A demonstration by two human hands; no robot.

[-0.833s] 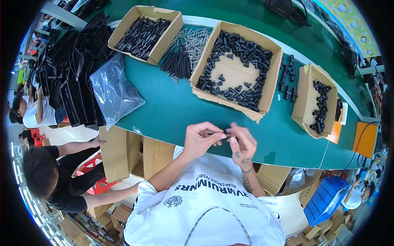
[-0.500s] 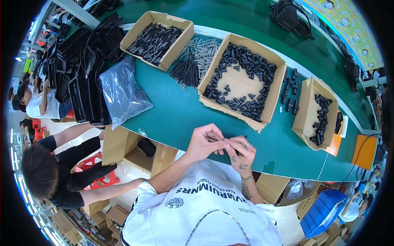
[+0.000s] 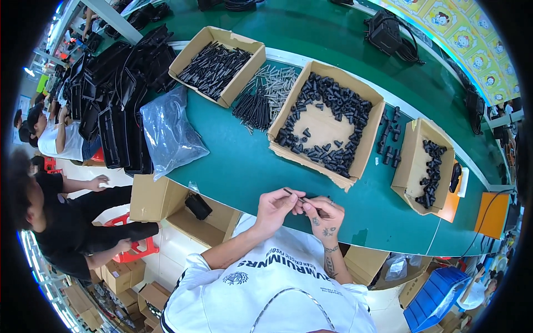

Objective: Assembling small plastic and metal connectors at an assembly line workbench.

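Observation:
Over the near edge of the green table, my left hand [image 3: 272, 213] and my right hand [image 3: 327, 217] meet, fingers closed. A thin dark rod [image 3: 294, 194] runs slantwise between them. My left thumb and fingers pinch it, and my right fingertips close on its lower end. Whether my right palm hides another small part I cannot make out. Beyond my hands stands a cardboard tray [image 3: 363, 150] of black tubular fittings [image 3: 338, 100]. To its left lie loose black rods [image 3: 252, 111] and silver-grey pins [image 3: 276, 82].
Farther left are a carton of dark rods [image 3: 214, 69], a clear plastic bag [image 3: 172, 133] and piled black casings [image 3: 114, 111]. A smaller carton [image 3: 408, 161] of black fittings sits at right, beside loose fittings [image 3: 391, 133]. A co-worker [image 3: 61, 216] is at left; a blue crate [image 3: 433, 299] stands low right.
The rod between my fingers now shows more plainly, its upper end pointing up-left. The co-worker at left has drawn back, away from the open box beside me. The view has shifted slightly.

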